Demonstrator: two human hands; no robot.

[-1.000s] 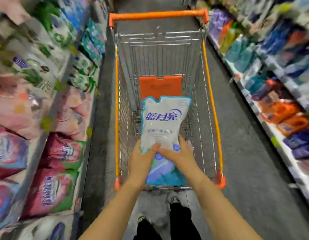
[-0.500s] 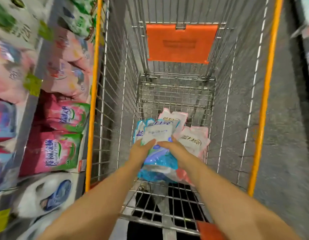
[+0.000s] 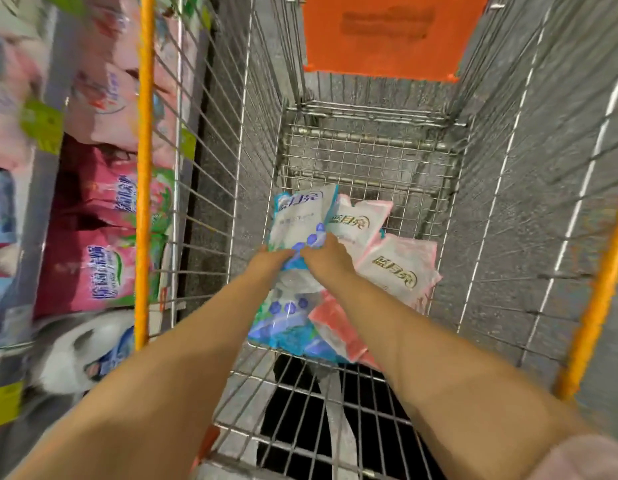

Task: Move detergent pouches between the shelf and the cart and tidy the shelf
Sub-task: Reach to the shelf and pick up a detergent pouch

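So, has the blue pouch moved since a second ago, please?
Yes: the blue pouch went down, from cart rim height to the pink pouches on the cart floor.

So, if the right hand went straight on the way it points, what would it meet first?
Holding the blue pouch, the right hand would probably meet the white-and-pink pouch just ahead; depth is unclear.
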